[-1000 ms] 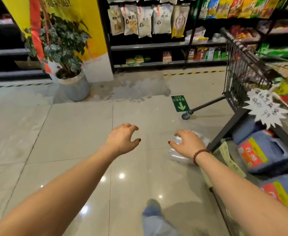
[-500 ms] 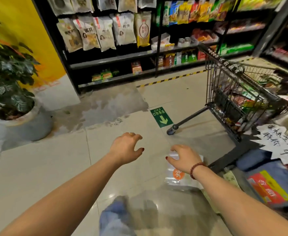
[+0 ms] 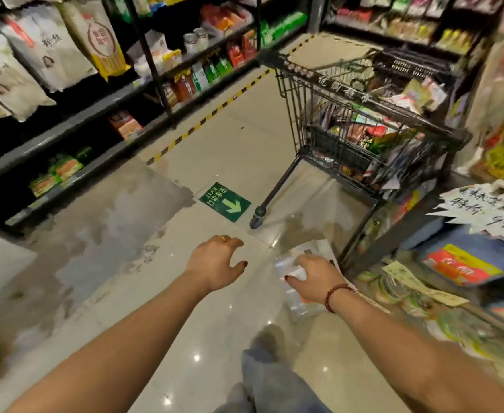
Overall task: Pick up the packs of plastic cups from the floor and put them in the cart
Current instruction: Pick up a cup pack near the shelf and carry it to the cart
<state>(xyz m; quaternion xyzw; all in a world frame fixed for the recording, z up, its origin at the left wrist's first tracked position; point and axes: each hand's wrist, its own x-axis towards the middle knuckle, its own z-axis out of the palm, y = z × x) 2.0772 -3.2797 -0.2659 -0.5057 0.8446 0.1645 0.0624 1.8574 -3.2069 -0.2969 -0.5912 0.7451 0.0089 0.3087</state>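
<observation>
Head view, looking down an aisle at tiled floor (image 3: 230, 138). Frame is motion-blurred, worst at the right edge.

Left hand (image 3: 215, 263): held out over bare tile, palm down, fingers spread and curled loosely. Empty, touching nothing. Ring on one finger.

Right hand (image 3: 313, 278): palm down over the cup pack (image 3: 297, 305), fingers spread across its top. Whether the fingers have closed on the pack cannot be told; blur and the hand itself hide the contact. Bead bracelet (image 3: 335, 296) on the wrist.

Cup pack: clear plastic wrap, orange mark showing at its near edge beside the wrist. Lies on the floor just beside the base of the right-hand shelf (image 3: 393, 242), near the cart's front wheel (image 3: 258, 217). Only one pack can be made out.

Cart (image 3: 364, 114): dark wire basket, stands beyond the pack, to the right of centre. Already holds assorted coloured packages. Pack and cart are apart.

Green arrow sticker (image 3: 225, 201) on the floor between the left hand and the wheel. Yellow-black tape (image 3: 203, 120) runs along the foot of the far shelving. White starburst price tag (image 3: 483, 210) on the right shelf. Trouser leg (image 3: 271, 380) at the bottom of frame.
</observation>
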